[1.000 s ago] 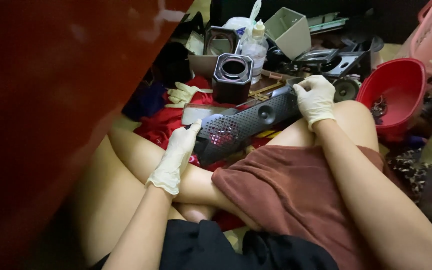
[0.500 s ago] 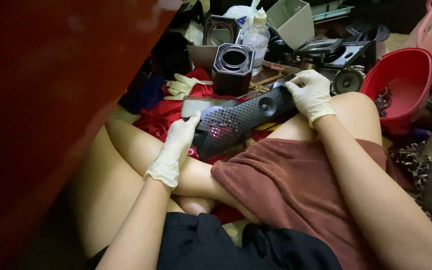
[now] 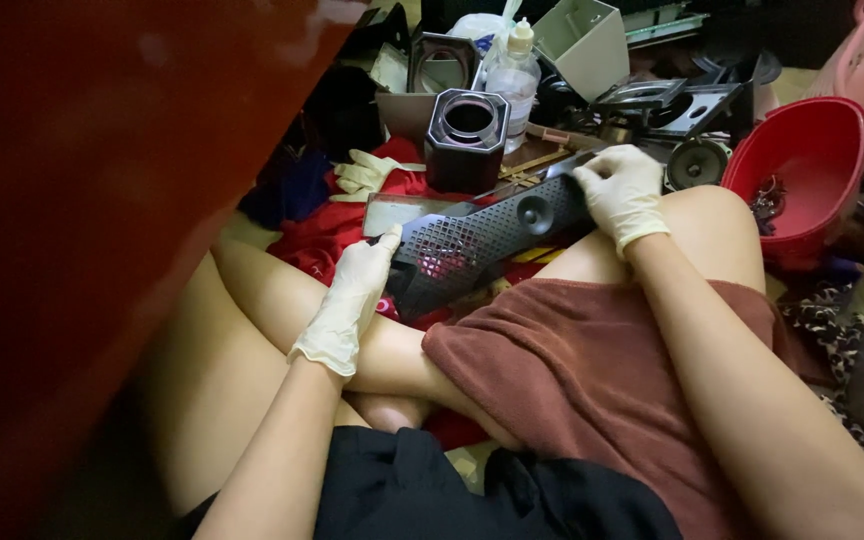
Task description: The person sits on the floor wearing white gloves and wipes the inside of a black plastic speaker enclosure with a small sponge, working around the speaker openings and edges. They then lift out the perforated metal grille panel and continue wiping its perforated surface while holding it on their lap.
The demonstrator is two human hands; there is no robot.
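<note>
I hold a long black perforated speaker grille panel (image 3: 482,240) across my lap, above my crossed legs. My left hand (image 3: 352,295), in a pale latex glove, grips its near lower end. My right hand (image 3: 620,192), gloved the same way, grips the far upper end beside my raised knee. A round opening sits in the middle of the panel and a reddish glow shows through the mesh. A brown towel (image 3: 592,370) covers my right thigh.
A black square speaker housing (image 3: 465,138) stands just behind the panel, with a spare glove (image 3: 364,175) and red cloth (image 3: 327,235) beside it. A red basin (image 3: 812,165), a clear bottle (image 3: 515,75), a loose speaker cone (image 3: 697,162) and a dark red cabinet side (image 3: 82,200) surround me.
My left hand slid a little further along the panel's near end. The view shifted slightly downward. Both hands keep their grip.
</note>
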